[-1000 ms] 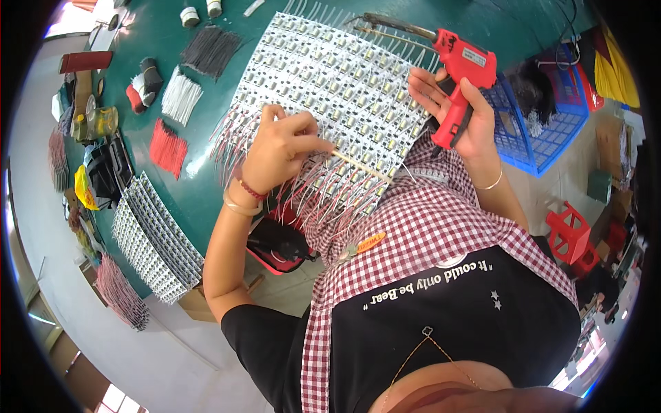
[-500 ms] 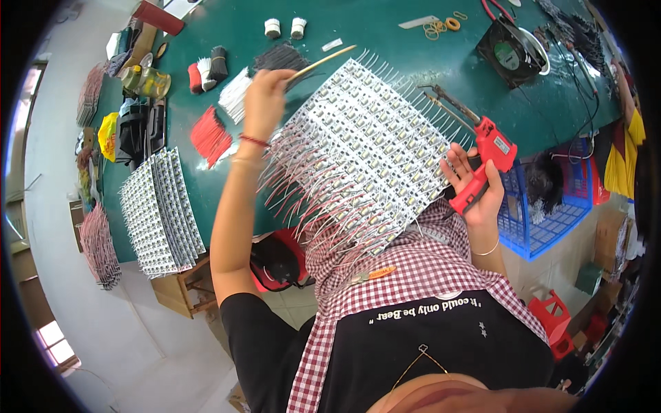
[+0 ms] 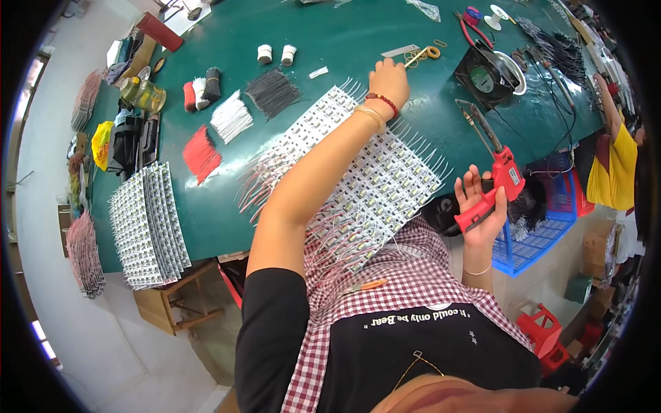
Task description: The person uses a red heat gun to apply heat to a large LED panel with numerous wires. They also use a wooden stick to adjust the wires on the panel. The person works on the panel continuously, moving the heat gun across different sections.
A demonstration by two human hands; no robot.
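My left hand [image 3: 388, 79] pinches a thin wooden stick [image 3: 417, 57], reaching over the far corner of a panel of small white circuit boards [image 3: 403, 172]. Thin wires fringe the panel, red and white along its left side, pale along the upper right. My left forearm crosses above it and hides part of it. At the panel's right, my right hand [image 3: 485, 220] grips a red soldering gun [image 3: 508, 173] by its handle, the metal tip pointing up and away. Some fingers of that hand are lifted off the handle.
Red wires [image 3: 202, 155], white wires [image 3: 232, 117] and black wires [image 3: 273, 92] lie in piles on the green table [image 3: 344, 31]. Stacked board panels [image 3: 148, 227] stand at the left edge. A black fan [image 3: 485, 74] sits at the right, near rubber bands. Below is a blue crate [image 3: 537, 241].
My left hand has swung right with the stick, from beside the wire piles to beyond the panel's far edge. The soldering gun has shifted slightly right and down.
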